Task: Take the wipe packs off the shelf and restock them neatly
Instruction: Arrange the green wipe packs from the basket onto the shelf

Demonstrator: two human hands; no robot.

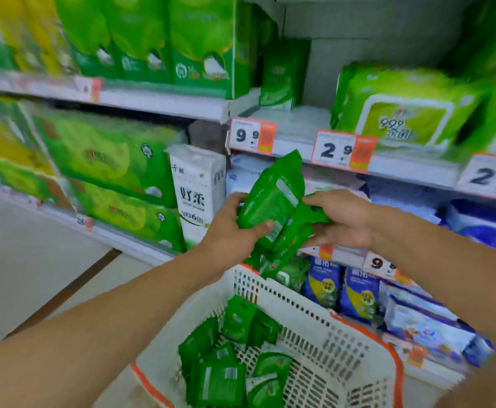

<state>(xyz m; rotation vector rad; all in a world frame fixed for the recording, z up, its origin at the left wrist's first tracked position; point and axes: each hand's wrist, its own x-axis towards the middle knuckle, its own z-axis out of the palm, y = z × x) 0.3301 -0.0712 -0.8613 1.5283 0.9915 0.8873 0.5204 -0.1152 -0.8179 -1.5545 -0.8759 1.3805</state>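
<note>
both hands, left hand and right hand, each hold a grip on green wipe packs above the basket, so squaring their edges together within that grip before reaching for the shelf beyond it would likely help.

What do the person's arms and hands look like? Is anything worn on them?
Both forearms are bare as far as the picture shows; no sleeve is in view. The left hand and the right hand are bare too: no gloves, and no watch, bracelet or ring that I can see. The picture is somewhat blurred.
</note>
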